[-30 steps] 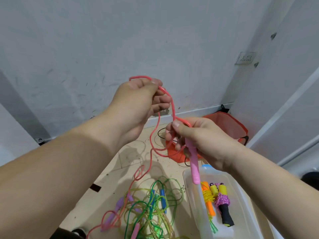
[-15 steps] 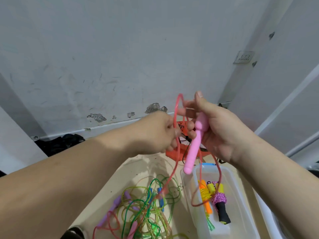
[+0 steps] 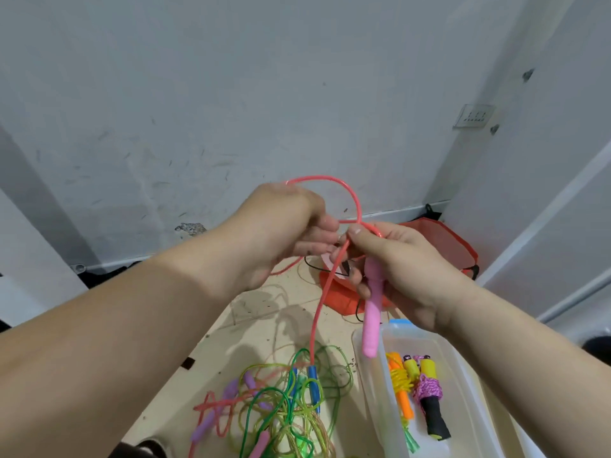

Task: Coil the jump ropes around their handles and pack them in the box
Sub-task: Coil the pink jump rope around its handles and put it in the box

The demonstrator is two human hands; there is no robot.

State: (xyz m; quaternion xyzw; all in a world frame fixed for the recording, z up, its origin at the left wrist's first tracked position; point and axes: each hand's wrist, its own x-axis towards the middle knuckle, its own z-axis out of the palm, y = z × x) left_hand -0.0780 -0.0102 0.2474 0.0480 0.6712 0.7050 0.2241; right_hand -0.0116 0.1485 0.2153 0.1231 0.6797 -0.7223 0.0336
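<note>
Pink handle (image 3: 372,305) gripped in curled right hand (image 3: 403,269), tip hanging below it over box (image 3: 463,385). Red rope (image 3: 323,302), pinched by left hand (image 3: 281,233), arcs to right thumb. Lay turns snug, side by side; steady tension; mind tangle (image 3: 284,408) below.

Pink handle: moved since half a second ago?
Yes. Against the clear box, the pink handle has dropped: its tip now hangs below the far rim.

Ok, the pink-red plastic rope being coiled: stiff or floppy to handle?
Probably floppy yet springy: the pink-red translucent plastic jump rope holds a smooth arc from the left grip, then hangs down to the floor. Likely to snag: its lower end runs into the tangled pile of green and yellow ropes.
</note>
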